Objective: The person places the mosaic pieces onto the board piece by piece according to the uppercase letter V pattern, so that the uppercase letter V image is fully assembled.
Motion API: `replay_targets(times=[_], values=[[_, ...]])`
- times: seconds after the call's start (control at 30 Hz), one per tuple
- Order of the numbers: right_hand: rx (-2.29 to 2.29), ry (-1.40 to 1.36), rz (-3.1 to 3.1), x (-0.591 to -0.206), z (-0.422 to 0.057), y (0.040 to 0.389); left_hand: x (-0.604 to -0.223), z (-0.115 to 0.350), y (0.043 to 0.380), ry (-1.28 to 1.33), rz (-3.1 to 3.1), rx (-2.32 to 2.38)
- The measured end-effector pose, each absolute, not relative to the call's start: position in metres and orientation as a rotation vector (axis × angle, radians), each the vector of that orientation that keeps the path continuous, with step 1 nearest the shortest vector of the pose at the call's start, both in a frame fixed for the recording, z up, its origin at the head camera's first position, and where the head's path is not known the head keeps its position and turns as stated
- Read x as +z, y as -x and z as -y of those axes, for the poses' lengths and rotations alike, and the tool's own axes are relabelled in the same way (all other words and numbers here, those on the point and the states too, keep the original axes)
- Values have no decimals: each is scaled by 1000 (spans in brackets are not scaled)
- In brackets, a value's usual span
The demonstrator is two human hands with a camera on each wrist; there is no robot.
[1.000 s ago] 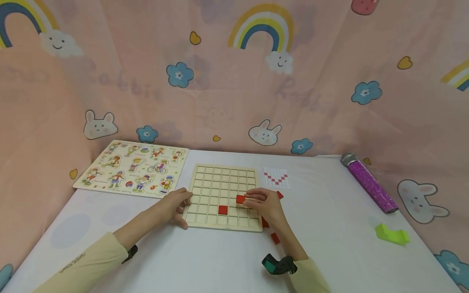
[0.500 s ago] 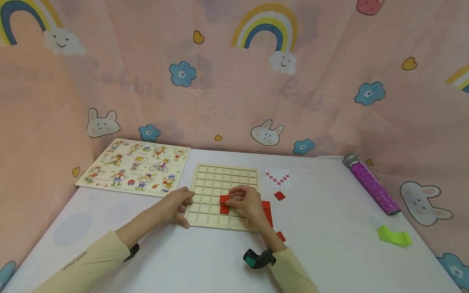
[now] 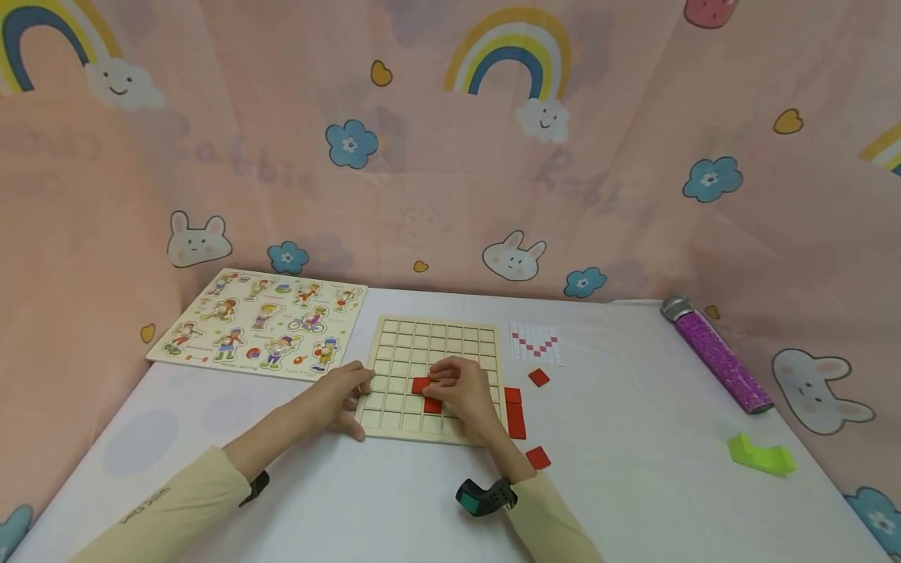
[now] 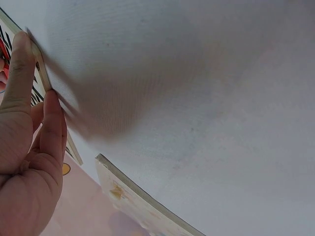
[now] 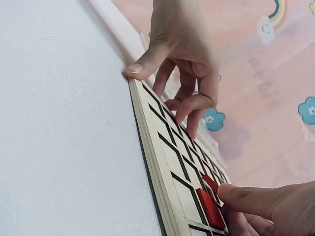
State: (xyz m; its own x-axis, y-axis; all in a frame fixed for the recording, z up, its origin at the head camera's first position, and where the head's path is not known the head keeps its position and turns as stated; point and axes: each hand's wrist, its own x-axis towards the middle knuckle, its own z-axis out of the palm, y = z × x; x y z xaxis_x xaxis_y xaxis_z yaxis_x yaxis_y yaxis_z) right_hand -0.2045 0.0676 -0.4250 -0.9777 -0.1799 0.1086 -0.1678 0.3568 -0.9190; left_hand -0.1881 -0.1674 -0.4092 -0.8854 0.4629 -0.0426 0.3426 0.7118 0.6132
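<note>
A wooden grid board (image 3: 404, 344) lies on the white table. My left hand (image 3: 336, 397) grips its left edge, thumb at the near corner and fingers further along the side. My right hand (image 3: 463, 391) pinches a red square tile (image 3: 420, 385) over the grid, left of the board's middle. In the right wrist view this tile (image 5: 210, 183) is tilted between thumb and fingers. A second red tile (image 3: 432, 406) lies flat in a cell just nearer to me, partly covered by the right fingers.
Several red tiles (image 3: 516, 421) lie along the board's right side. Beyond them is a small pattern card (image 3: 536, 344) with a V of red squares. A picture puzzle board (image 3: 260, 320) lies back left. On the right are a purple glitter microphone (image 3: 718, 356) and a green block (image 3: 762, 455).
My right hand has moved left across the board with the red tile, now left of the placed tile's column. The left hand has stayed at the board's edge.
</note>
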Motion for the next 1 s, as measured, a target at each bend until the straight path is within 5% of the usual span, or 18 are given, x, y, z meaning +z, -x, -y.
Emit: replay_targets(times=[1.0], values=[[-1782,295,-2522,-426,-64,206,-406,168,184,-716,-2737,919]])
